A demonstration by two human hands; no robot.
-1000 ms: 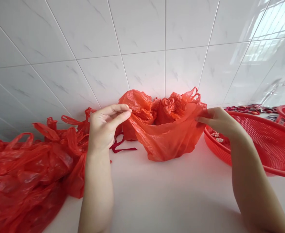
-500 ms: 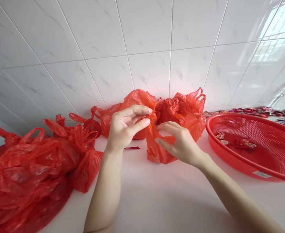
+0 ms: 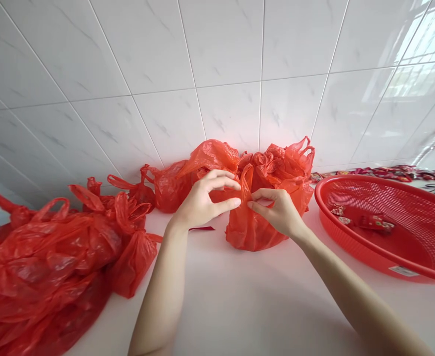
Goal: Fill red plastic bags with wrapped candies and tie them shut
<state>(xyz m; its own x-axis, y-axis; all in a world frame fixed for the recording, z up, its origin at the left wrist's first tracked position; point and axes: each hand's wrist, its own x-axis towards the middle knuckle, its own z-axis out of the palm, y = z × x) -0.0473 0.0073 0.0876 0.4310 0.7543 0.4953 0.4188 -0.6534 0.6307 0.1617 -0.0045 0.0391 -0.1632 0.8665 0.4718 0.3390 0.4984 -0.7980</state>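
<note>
A red plastic bag [image 3: 252, 232] stands on the white table in front of me, its upper part pulled up into a handle. My right hand [image 3: 275, 210] pinches the bag's thin film between thumb and fingertips. To the left, my left hand [image 3: 208, 200] has its thumb and fingers apart, with the fingertips close to the bag's left edge and nothing between them. Directly behind are more red plastic bags [image 3: 212, 155], bunched against the wall.
Many red bags [image 3: 47, 252] are heaped at the left. At the right stands a red perforated basket [image 3: 351, 237] with a few small packets [image 3: 376, 222] inside. Small red packets [image 3: 388, 172] lie along the white tiled wall [image 3: 232, 44]. A flat dark red piece [image 3: 202, 228] lies by my left wrist.
My right hand has closed from an open curve into a pinch on the bag. My left hand has lowered slightly and its fingers have opened. The bag looks wider and fuller.
</note>
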